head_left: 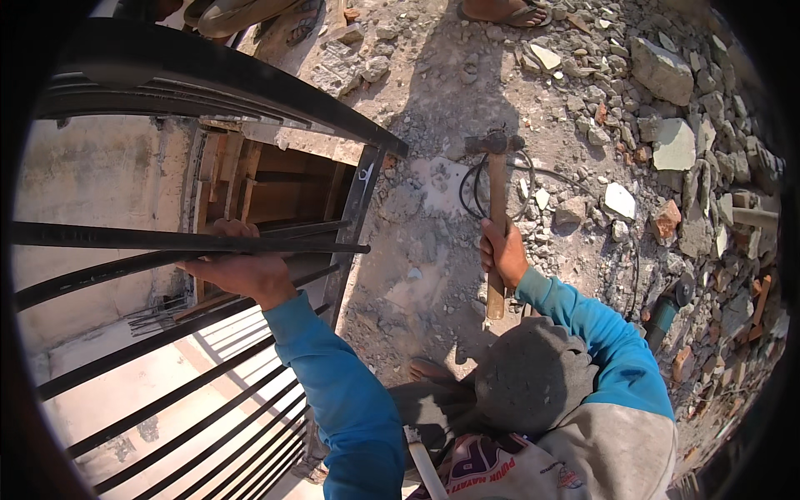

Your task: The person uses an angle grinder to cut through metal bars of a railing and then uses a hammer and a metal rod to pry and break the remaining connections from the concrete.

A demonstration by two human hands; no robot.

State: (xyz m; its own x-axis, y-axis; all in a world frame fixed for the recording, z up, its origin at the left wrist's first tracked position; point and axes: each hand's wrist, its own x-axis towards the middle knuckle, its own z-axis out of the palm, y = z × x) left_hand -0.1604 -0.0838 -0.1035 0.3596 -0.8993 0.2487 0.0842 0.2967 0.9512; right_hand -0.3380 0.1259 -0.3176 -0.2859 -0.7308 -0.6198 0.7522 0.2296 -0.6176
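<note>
The right hand (502, 252), just right of the frame's centre, is clenched round the wooden handle of a hammer (497, 212); the fingers wrap the shaft a little above its lower end, which sticks out below the fist. The handle runs almost straight up the picture to a dark, rusty metal head in the upper middle, held above the rubble. Just behind the handle lies a loop of black cable (477, 187) on the ground.

The left hand (242, 265), left of centre, grasps a thin black metal bar (183, 243) of a railing (250, 83); the fingers curl over the top of the bar and the palm lies along it. The bar runs nearly level from the left edge to a dark upright post near the middle. More black bars fan out below toward the lower left, and a heavy black top rail crosses the upper left corner.

Both forearms wear blue sleeves (350, 400), rising from the lower edge. A grey-clad knee (533, 375) sits at lower centre.

Broken stone and brick rubble (667, 142) covers the right half and the top of the frame. A power tool with a teal body (664, 315) lies at the right, near the right elbow. At the top edge a sandalled foot (500, 12) of another person shows.
</note>
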